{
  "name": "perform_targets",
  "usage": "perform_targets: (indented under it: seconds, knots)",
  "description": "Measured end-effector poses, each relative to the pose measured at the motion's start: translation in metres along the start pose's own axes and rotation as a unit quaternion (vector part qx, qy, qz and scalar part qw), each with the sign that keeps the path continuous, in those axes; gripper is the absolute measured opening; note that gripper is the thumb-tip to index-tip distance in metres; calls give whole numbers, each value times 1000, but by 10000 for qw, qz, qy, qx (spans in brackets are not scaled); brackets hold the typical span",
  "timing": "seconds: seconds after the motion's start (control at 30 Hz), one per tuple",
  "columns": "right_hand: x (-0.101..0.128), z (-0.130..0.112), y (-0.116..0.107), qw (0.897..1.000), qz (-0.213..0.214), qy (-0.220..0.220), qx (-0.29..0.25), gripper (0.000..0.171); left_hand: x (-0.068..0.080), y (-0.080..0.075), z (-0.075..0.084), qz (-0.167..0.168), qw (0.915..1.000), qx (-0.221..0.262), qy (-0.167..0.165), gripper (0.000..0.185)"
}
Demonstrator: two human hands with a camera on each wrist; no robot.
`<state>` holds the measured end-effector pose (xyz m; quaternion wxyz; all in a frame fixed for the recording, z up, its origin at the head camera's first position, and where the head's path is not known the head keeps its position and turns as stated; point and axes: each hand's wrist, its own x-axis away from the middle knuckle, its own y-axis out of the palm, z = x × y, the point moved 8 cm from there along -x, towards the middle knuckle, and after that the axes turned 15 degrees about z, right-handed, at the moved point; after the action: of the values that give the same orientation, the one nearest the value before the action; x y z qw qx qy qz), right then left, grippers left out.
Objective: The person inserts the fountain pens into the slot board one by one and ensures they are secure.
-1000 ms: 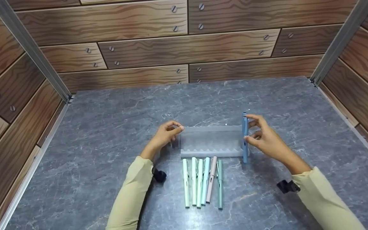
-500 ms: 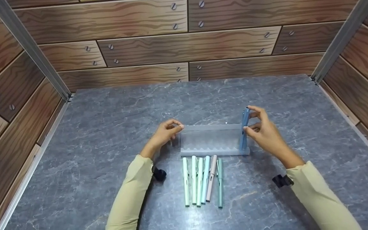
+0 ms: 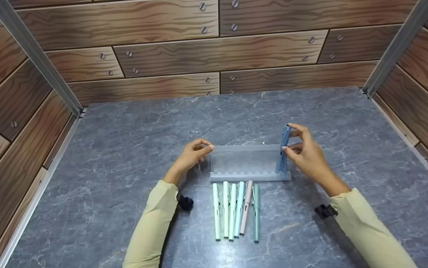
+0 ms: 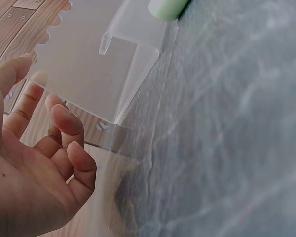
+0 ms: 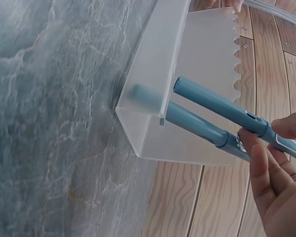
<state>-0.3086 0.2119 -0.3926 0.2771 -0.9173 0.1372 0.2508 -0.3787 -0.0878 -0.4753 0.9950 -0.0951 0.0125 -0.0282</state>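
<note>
A frosted clear pen stand [image 3: 245, 162] with notched edges sits mid-table. My left hand [image 3: 191, 156] pinches its upper left corner between thumb and index finger, as the left wrist view [image 4: 44, 148] also shows. My right hand [image 3: 306, 156] pinches a blue pen [image 5: 217, 103] by its clip end, at the stand's right end. The pen's free end hovers just above the front lip, tilted. A second blue pen [image 5: 197, 123] leans in the stand beside it, its lower end behind the frosted lip; right-hand fingers are close to its upper part, contact unclear.
In front of the stand lie several pens side by side: light green pens [image 3: 216, 212], a light blue pen [image 3: 239, 208], a greyish-brown pen [image 3: 246, 208] and a dark green pen [image 3: 256, 214]. Wood-patterned walls [image 3: 169, 56] surround the grey marbled table [image 3: 106, 178].
My right hand has moved up and slightly away with the blue pen, from in front of the stand's lip to above it. The pen is now tilted left at its lower end. My left hand stays put.
</note>
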Motion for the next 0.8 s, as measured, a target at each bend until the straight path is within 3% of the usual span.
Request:
perform_targets:
  seconds: [0.4, 0.8]
  knots:
    - [4, 0, 6, 9995, -64, -216, 239, 66, -1, 2, 2, -155, 9999, 2, 27, 18]
    - [6, -2, 11, 9961, -126, -592, 643, 64, 0, 0, 2, -18, 9999, 8, 125, 17]
